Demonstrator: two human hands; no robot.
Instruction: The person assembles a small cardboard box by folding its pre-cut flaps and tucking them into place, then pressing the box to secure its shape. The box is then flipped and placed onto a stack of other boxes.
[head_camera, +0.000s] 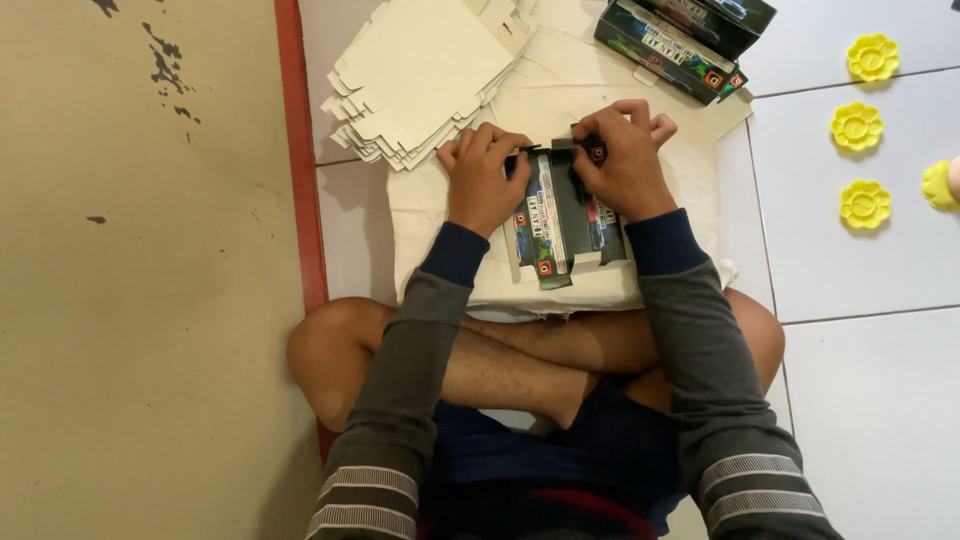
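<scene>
Fingers of both hands are curled down and pinching the far end of a dark printed carton (562, 225), which lies part-folded just above the middle of the frame. Left hand (482, 172) presses its knuckled fingers onto the carton's upper left corner; right hand (622, 160) grips the upper right corner, where a small flap seems to be caught under the fingertips (the fold itself is too hidden to be sure). Both hands are closed on the carton, almost touching each other across its top edge.

The carton rests on a pale cloth-covered cushion (680, 180) set against the person's crossed bare legs (520, 365) at lower centre. Sleeves are dark grey with navy cuffs and striped bands.

Just beside the left hand, toward the upper left, sits a fanned stack of flat unfolded cartons (415, 75), plain side up. At the top, right of centre, lie finished dark boxes (685, 35). Four yellow flower-shaped plastic pieces (856, 127) sit on the white tiles at upper right, well apart from the hands. A red strip (300, 180) borders the tan floor on the left.
</scene>
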